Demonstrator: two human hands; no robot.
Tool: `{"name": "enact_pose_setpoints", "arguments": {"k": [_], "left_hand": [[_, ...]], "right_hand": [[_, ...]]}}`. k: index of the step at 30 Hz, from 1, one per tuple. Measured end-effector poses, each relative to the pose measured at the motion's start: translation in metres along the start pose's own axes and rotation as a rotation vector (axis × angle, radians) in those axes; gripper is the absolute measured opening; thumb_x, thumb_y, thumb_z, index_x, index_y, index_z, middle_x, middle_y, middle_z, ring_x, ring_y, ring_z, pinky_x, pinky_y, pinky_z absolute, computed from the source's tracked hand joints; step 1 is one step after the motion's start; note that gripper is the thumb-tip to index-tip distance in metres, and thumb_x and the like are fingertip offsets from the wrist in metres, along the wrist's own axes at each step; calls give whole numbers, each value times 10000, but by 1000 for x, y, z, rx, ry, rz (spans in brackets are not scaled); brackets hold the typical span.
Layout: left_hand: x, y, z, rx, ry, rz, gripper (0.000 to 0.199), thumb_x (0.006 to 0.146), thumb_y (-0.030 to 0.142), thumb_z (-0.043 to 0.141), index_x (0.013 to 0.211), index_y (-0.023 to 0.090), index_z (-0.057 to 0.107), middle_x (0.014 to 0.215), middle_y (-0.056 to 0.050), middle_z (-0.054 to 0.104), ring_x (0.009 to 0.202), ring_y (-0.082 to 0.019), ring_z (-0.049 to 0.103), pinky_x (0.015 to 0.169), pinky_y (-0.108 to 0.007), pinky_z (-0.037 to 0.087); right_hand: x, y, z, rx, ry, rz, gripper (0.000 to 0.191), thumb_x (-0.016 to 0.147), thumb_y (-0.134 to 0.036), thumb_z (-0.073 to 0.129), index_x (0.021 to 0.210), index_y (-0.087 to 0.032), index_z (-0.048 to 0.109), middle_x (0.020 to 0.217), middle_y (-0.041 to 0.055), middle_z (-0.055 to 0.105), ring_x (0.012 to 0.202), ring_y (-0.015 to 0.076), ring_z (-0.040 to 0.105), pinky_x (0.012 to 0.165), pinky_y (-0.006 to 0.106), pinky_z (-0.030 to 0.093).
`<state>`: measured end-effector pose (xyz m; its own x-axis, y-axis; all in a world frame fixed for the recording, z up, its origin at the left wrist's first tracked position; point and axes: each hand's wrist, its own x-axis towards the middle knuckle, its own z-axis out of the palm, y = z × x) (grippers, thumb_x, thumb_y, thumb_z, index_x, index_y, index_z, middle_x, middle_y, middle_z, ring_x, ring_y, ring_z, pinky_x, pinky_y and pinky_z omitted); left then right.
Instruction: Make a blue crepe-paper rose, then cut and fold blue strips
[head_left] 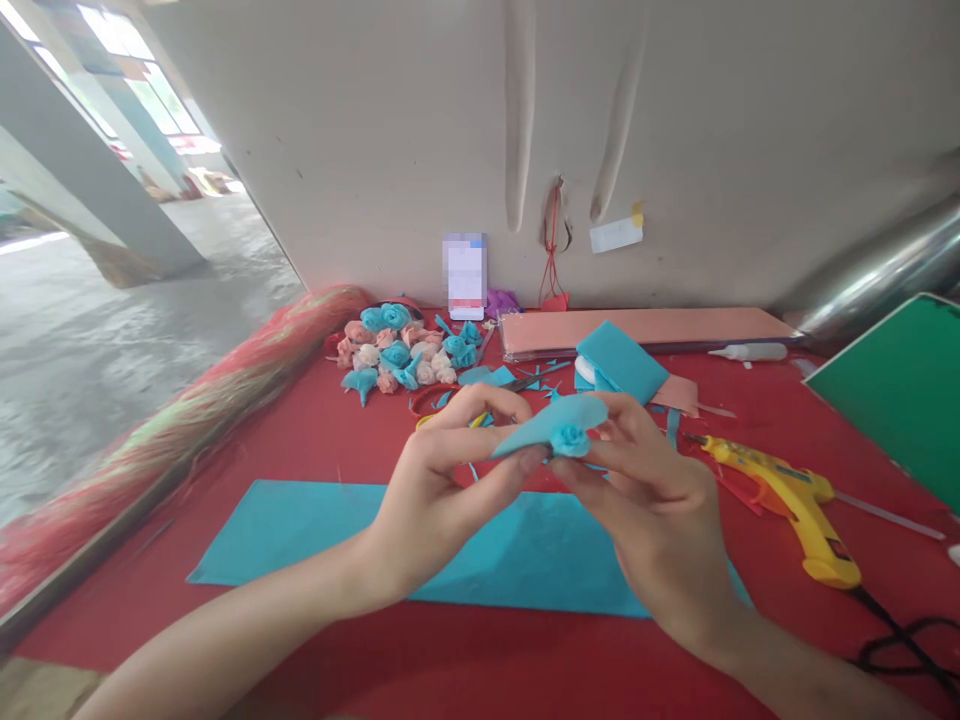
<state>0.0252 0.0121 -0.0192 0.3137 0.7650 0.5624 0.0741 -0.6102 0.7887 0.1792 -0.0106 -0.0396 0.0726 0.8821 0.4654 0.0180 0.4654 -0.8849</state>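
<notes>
- Head view: the blue bud with a loose petal (570, 440) is held up over the far edge of the long blue sheet (315, 530), its tight curl toward the right.
- The left hand (431, 490) pinches the petal's left end between thumb and index finger, probably to keep it taut.
- The right hand (667, 490) has thumb and fingers closed on the curl's base, seemingly so it does not unroll; some of its fingertips are hidden.
- Right of the sheet lies a yellow glue gun (814, 530), nozzle toward the hands, perhaps for easy reach.
- Beyond the sheet, to the left, finished-looking flowers (396, 355) are heaped together; a folded blue stack (622, 360) sits beyond it to the right, among scraps.
- Farther beyond, a phone (465, 275) leans upright against a pale panel (375, 150), its screen toward the worker.
- Under the sheet spreads a red tabletop (315, 440); off to its left are a grey floor (232, 240), a pillar (82, 150) and bright windows (161, 95).
</notes>
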Motion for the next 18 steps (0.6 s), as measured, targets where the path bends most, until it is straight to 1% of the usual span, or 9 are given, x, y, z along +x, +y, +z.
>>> {"name": "enact_pose_setpoints", "arguments": {"k": [4, 6, 9, 11, 15, 18], "left_hand": [[-1, -1, 2, 13, -36, 73, 190, 844, 127, 602, 799, 239, 750, 895, -40, 608, 863, -160, 595, 745, -282, 505], [-2, -2, 2, 40, -48, 128, 186, 843, 113, 592, 805, 230, 732, 901, -43, 603, 859, -168, 587, 769, -316, 495], [-2, -4, 3, 95, -38, 231, 185, 833, 80, 579, 753, 207, 688, 899, -45, 602, 844, -171, 580, 812, -366, 466], [-2, -6, 3, 118, -36, 275, 191, 831, 65, 570, 726, 195, 661, 896, -47, 599, 829, -166, 579, 773, -358, 467], [-5, -9, 5, 142, -28, 313, 166, 846, 90, 572, 733, 191, 637, 884, -50, 588, 771, -146, 570, 597, -284, 458], [-6, -10, 6, 161, -20, 359, 147, 875, 138, 551, 773, 202, 636, 859, -48, 587, 772, -150, 575, 586, -288, 466]], "right_hand": [[0, -2, 1, -77, -22, -62, 254, 772, -169, 698, 826, -410, 756, 934, -19, 603, 900, 128, 555, 745, 248, 492], [0, 0, 0, -89, -10, -94, 253, 778, -176, 695, 817, -418, 755, 934, -20, 601, 912, 134, 551, 763, 262, 489], [-1, 2, 0, -95, 4, -126, 281, 790, -168, 683, 847, -436, 746, 956, -29, 587, 903, 131, 544, 760, 271, 481], [-3, 4, 0, -100, 9, -148, 305, 801, -169, 677, 888, -456, 732, 961, -38, 578, 904, 126, 539, 763, 271, 473], [-8, 5, 1, -108, 6, -209, 333, 821, -164, 659, 947, -468, 711, 953, -51, 564, 864, 104, 534, 753, 249, 477], [-10, 5, 1, -146, 5, -266, 316, 833, -156, 645, 973, -431, 713, 946, -45, 547, 837, 94, 524, 738, 232, 480]]}}
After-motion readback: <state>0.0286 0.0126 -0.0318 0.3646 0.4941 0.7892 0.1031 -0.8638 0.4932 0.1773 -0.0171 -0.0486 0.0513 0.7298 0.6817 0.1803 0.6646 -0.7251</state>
